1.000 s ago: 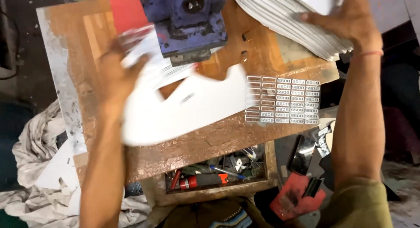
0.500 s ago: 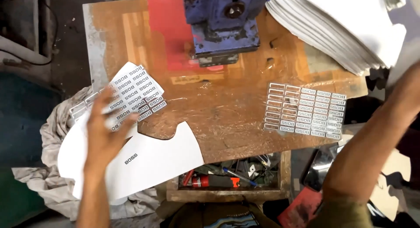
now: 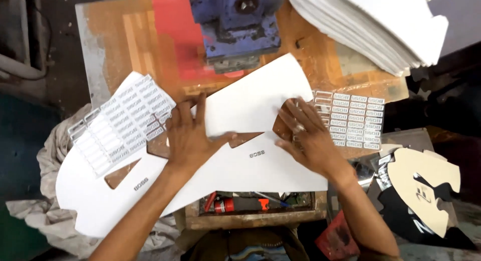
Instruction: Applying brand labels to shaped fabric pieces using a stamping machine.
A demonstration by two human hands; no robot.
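Pressing flat white die-cut sheet (image 3: 260, 103)

Head camera looks steeply down, close over workbench (image 3: 115, 35)

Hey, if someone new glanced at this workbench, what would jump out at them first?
Both hands, the left hand and right hand, press flat on a large white cut sheet at the middle of the wooden bench. A tall stack of white sheets fills the top right corner, and a blue machine stands at top centre, behind the sheet.
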